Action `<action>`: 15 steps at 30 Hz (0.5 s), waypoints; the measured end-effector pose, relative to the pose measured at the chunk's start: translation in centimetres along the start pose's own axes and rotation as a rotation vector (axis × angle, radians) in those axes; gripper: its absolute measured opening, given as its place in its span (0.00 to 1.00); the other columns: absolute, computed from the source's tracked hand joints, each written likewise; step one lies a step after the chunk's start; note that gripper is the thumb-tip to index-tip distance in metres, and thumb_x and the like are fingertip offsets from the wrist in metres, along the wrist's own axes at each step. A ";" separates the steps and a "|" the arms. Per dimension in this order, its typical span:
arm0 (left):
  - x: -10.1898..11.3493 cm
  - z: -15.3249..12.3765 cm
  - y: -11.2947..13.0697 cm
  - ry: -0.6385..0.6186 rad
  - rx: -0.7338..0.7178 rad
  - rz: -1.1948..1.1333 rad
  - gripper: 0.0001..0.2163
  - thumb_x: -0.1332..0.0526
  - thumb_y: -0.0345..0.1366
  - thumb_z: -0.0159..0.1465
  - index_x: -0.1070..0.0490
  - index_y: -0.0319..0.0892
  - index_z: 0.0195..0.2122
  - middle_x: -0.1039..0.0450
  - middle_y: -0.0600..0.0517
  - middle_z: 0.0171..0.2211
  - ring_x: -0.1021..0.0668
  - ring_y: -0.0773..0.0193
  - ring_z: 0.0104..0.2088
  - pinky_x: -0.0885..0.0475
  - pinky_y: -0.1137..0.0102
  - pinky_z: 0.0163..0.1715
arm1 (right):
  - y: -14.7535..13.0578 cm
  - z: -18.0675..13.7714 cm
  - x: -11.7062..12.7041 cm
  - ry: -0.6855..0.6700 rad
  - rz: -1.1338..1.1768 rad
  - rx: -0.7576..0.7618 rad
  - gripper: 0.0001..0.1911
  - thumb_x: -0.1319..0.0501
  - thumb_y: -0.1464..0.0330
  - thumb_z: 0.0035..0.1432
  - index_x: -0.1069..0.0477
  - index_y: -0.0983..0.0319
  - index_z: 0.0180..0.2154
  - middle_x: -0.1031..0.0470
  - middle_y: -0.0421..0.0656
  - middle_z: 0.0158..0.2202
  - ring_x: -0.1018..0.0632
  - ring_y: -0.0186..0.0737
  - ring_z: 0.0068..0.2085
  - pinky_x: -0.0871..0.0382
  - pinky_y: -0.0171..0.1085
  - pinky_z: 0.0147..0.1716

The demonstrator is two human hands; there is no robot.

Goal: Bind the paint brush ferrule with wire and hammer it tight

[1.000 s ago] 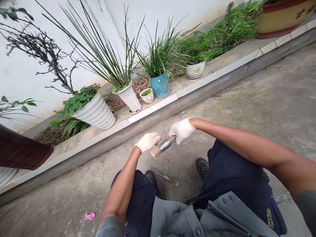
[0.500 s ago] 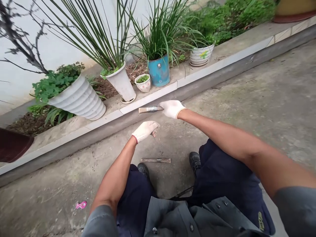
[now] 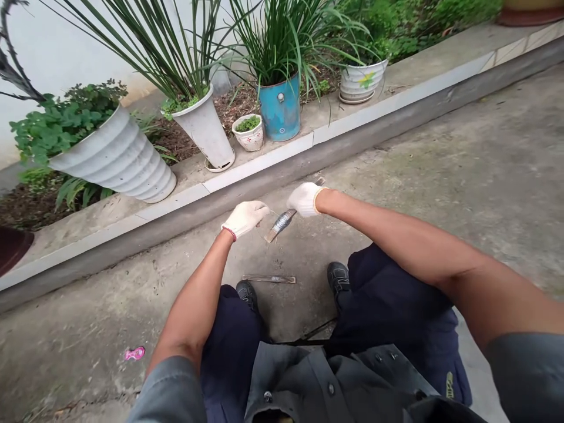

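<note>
My right hand (image 3: 304, 198), in a white knit glove, is closed around a wooden stick (image 3: 271, 236) held at a slant above the ground. Silvery wire (image 3: 282, 221) is wound in a thick band about the stick, just left of that hand. My left hand (image 3: 247, 218), gloved in white with a red cuff edge, has its fingers pinched together. A thin strand runs from its fingertips toward the wound stick. Between my shoes, a second stick (image 3: 259, 278) with a smaller wire winding lies on the concrete.
Beyond my hands runs a low tiled ledge (image 3: 247, 178) bearing a ribbed white pot (image 3: 121, 158), a tall white pot (image 3: 207, 132), a small patterned pot (image 3: 250, 140), a blue bucket (image 3: 279, 111) and a white bowl pot (image 3: 362, 82). A pink item (image 3: 134, 353) lies on the ground at left.
My right hand has turned the wound stick from nearly level to slanting, its left end now lower. My left hand has shifted slightly left and up. The view has moved a little.
</note>
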State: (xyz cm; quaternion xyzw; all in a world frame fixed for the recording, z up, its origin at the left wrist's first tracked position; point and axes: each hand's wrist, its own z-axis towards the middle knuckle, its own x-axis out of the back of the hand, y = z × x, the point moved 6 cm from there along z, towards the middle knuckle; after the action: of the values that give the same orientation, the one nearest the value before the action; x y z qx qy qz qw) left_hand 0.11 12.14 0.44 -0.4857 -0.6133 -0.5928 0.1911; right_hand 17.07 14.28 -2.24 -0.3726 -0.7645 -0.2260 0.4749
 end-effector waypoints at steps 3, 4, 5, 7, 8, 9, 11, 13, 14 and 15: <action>-0.4 0.2 -1.2 -0.034 0.032 -0.137 0.18 0.41 0.51 0.65 0.22 0.40 0.33 0.26 0.55 0.22 0.26 0.65 0.27 0.35 0.72 0.29 | 0.2 -1.8 0.3 0.005 0.200 0.134 0.09 0.36 0.71 0.52 0.21 0.60 0.37 0.23 0.42 0.30 0.26 0.37 0.31 0.39 0.35 0.35; -0.7 0.2 -1.4 -0.067 0.039 -0.202 0.19 0.40 0.52 0.65 0.23 0.39 0.33 0.26 0.54 0.23 0.26 0.65 0.26 0.34 0.72 0.29 | 0.4 -2.3 0.5 0.031 0.277 0.161 0.07 0.36 0.68 0.53 0.22 0.60 0.36 0.25 0.39 0.28 0.29 0.35 0.29 0.41 0.35 0.33; -1.2 0.2 -1.5 -0.103 0.041 -0.278 0.20 0.40 0.53 0.65 0.24 0.39 0.34 0.26 0.53 0.23 0.25 0.65 0.26 0.32 0.72 0.29 | 0.5 -2.6 0.8 0.063 0.347 0.178 0.08 0.36 0.65 0.54 0.23 0.60 0.36 0.27 0.38 0.27 0.30 0.34 0.28 0.42 0.34 0.31; -2.3 0.1 -1.3 -0.160 0.033 -0.443 0.20 0.40 0.53 0.66 0.25 0.38 0.37 0.26 0.52 0.24 0.24 0.65 0.25 0.29 0.71 0.30 | 0.9 -2.9 1.3 0.144 0.451 0.166 0.11 0.36 0.60 0.55 0.25 0.60 0.36 0.28 0.37 0.27 0.32 0.33 0.28 0.44 0.33 0.30; -2.8 0.1 -1.1 -0.169 0.030 -0.518 0.20 0.41 0.53 0.67 0.26 0.37 0.39 0.26 0.51 0.23 0.24 0.64 0.25 0.27 0.69 0.31 | 1.2 -2.8 1.5 0.190 0.481 0.134 0.13 0.37 0.58 0.55 0.25 0.61 0.37 0.28 0.37 0.28 0.31 0.33 0.28 0.44 0.33 0.29; -3.3 0.1 -0.8 -0.166 0.030 -0.575 0.21 0.42 0.53 0.69 0.27 0.37 0.41 0.26 0.50 0.24 0.23 0.64 0.25 0.26 0.68 0.33 | 1.5 -2.6 1.7 0.235 0.495 0.088 0.14 0.37 0.57 0.56 0.25 0.61 0.37 0.27 0.38 0.28 0.30 0.33 0.29 0.44 0.33 0.29; -4.2 0.1 -0.1 -0.173 0.035 -0.630 0.23 0.46 0.55 0.71 0.27 0.36 0.42 0.25 0.49 0.25 0.22 0.64 0.26 0.24 0.67 0.35 | 2.5 -2.2 2.1 0.329 0.480 -0.046 0.16 0.39 0.56 0.58 0.25 0.61 0.38 0.25 0.41 0.30 0.28 0.36 0.31 0.42 0.33 0.30; -5.1 0.0 0.7 -0.220 0.019 -0.585 0.22 0.47 0.53 0.71 0.27 0.36 0.41 0.24 0.49 0.25 0.21 0.64 0.27 0.24 0.67 0.37 | 3.8 -1.9 2.3 0.405 0.433 -0.198 0.16 0.41 0.56 0.61 0.25 0.61 0.42 0.22 0.45 0.34 0.24 0.40 0.34 0.40 0.34 0.31; -5.5 0.0 1.2 -0.256 -0.004 -0.533 0.21 0.47 0.51 0.71 0.26 0.37 0.41 0.23 0.49 0.26 0.21 0.64 0.28 0.24 0.68 0.37 | 4.4 -1.8 2.4 0.427 0.404 -0.264 0.16 0.42 0.57 0.62 0.24 0.60 0.44 0.21 0.47 0.36 0.23 0.42 0.36 0.38 0.35 0.33; -5.8 -0.2 1.6 -0.293 -0.035 -0.472 0.20 0.47 0.50 0.71 0.25 0.38 0.41 0.22 0.49 0.26 0.21 0.64 0.29 0.25 0.69 0.37 | 5.0 -1.7 2.4 0.432 0.371 -0.322 0.16 0.42 0.58 0.63 0.24 0.60 0.46 0.20 0.49 0.38 0.21 0.45 0.38 0.37 0.36 0.34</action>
State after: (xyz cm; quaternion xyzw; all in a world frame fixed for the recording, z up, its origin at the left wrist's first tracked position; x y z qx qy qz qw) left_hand 4.04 9.56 -3.37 -0.4133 -0.7202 -0.5548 -0.0514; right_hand 21.28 17.06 0.60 -0.5196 -0.5196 -0.3274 0.5940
